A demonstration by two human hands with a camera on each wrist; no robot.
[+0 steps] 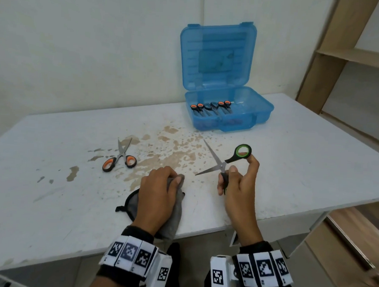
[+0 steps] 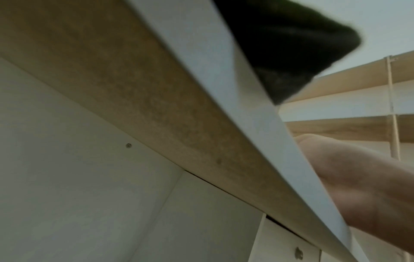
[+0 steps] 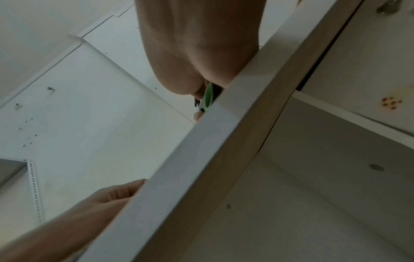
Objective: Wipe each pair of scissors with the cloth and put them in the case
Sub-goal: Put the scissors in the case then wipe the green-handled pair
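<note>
Right hand point(image 1: 236, 189) up over the near edge of the table point(image 1: 292, 170), fingers curled round the green scissors point(image 1: 223, 165). Blades wide open, tips aimed left and away. One green and black ring up by the pointing finger, other ring tucked in the palm. From the right wrist view, only a bit of green handle point(image 3: 208, 96) seen past the palm, just above the table edge point(image 3: 179, 177).

Left hand point(image 1: 159, 196) down flat on the table, fingers bent over the grey cloth point(image 1: 174, 208), gripping it. Cloth hanging a little over the near edge; dark corner of it point(image 2: 291, 44) seen from below in the left wrist view.

Further left, well apart from both hands, orange scissors point(image 1: 120, 159) lying on the table, blades a little open, near some brown stains point(image 1: 175, 151).

At the back, blue case point(image 1: 227, 110) open, lid up. Inside, three more pairs point(image 1: 211, 108) in a row, handles toward the back: orange, blue, orange.
</note>
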